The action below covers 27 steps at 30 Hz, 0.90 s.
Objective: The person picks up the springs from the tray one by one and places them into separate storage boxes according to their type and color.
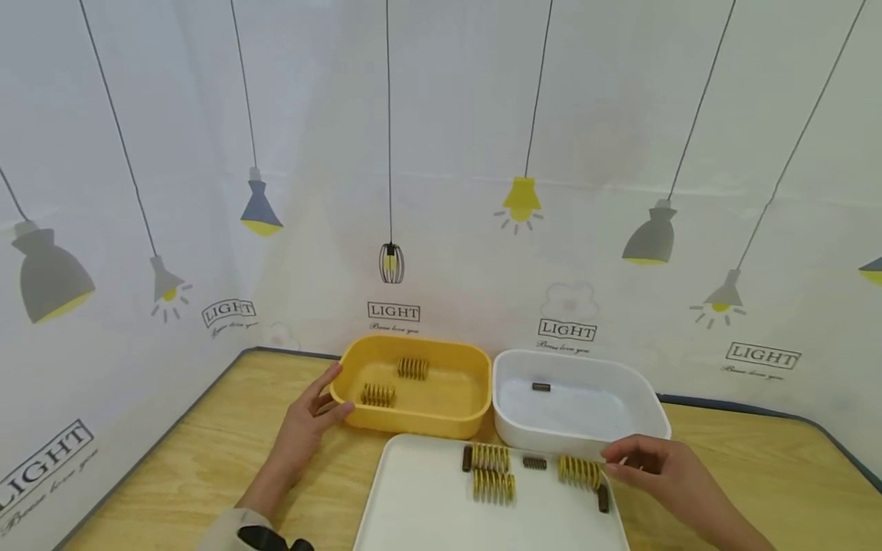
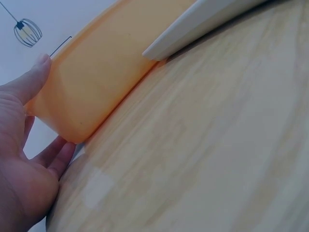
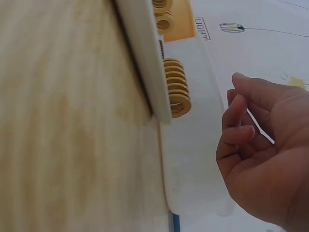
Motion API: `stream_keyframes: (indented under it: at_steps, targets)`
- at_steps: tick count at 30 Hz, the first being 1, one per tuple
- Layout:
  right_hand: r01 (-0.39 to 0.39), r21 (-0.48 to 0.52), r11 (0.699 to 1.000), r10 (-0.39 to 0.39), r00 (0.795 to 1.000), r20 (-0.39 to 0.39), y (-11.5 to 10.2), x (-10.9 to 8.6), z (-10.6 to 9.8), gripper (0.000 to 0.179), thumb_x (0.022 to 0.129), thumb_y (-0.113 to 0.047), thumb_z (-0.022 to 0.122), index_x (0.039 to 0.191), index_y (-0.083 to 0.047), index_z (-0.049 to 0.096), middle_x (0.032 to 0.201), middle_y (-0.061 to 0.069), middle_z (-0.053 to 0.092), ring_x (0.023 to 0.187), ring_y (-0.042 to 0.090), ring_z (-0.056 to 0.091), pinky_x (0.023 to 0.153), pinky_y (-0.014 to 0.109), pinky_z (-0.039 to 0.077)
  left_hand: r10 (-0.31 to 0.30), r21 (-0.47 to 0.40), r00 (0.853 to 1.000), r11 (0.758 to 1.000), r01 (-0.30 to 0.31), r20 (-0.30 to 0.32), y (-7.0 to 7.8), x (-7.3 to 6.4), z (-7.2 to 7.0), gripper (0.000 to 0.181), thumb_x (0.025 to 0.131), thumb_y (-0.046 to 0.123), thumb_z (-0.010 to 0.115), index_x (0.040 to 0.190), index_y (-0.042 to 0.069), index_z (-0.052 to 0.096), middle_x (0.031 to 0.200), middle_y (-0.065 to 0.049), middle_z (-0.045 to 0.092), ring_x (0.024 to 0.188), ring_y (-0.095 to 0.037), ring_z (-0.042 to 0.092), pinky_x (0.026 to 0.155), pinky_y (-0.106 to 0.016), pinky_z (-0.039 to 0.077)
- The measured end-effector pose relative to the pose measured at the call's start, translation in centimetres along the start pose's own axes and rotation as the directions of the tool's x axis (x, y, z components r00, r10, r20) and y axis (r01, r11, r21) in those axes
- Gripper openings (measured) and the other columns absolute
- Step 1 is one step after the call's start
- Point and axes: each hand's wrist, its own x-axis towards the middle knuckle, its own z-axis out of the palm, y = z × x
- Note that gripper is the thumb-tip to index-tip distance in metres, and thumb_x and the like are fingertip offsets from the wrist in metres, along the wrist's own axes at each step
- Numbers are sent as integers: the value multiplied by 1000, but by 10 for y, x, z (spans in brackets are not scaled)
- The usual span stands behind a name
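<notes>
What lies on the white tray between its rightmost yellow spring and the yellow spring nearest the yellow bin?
One small dark spring lies there on the tray, with a visible gap on either side; the head view shows this.

wood-grain table (image 1: 227, 417): yellow bin (image 1: 427, 424) beside white bin (image 1: 544, 438), white tray (image 1: 434, 513) nearer

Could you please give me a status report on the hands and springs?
Left hand gripping yellow container. Right hand beside tray, apparently empty. Three yellow springs, three dark springs on tray. No obstruction visible.
</notes>
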Motion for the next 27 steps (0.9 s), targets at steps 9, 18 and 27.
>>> stream_keyframes:
  at_steps: [9, 18, 27]
  targets:
    - [62, 74, 995, -70, 992, 109, 17, -6, -2, 27, 79, -30, 65, 99, -11, 64, 96, 3, 63, 81, 14, 57, 68, 26, 48, 11, 3, 1000, 1000, -11, 6, -1, 4, -3, 64, 83, 19, 64, 138, 25, 33, 141, 8, 27, 118, -26, 39, 82, -21, 43]
    - [-54, 83, 995, 39, 985, 170, 33, -5, 5, 30, 78, -33, 66, 100, -12, 65, 100, 4, 62, 81, 17, 55, 67, 27, 46, 7, -3, 1000, 1000, -7, 19, -3, 5, 2, 65, 82, 22, 65, 138, 25, 33, 141, 9, 27, 119, -24, 39, 83, -22, 43]
    - [-4, -19, 1000, 6, 994, 111, 29, -7, 15, 25, 76, -38, 67, 94, -22, 66, 95, -4, 61, 78, 14, 54, 64, 26, 46, 3, -31, 1000, 1000, -2, 22, -3, 2, -2, 68, 80, 24, 66, 139, 24, 32, 141, 6, 28, 118, -26, 40, 82, -21, 43]
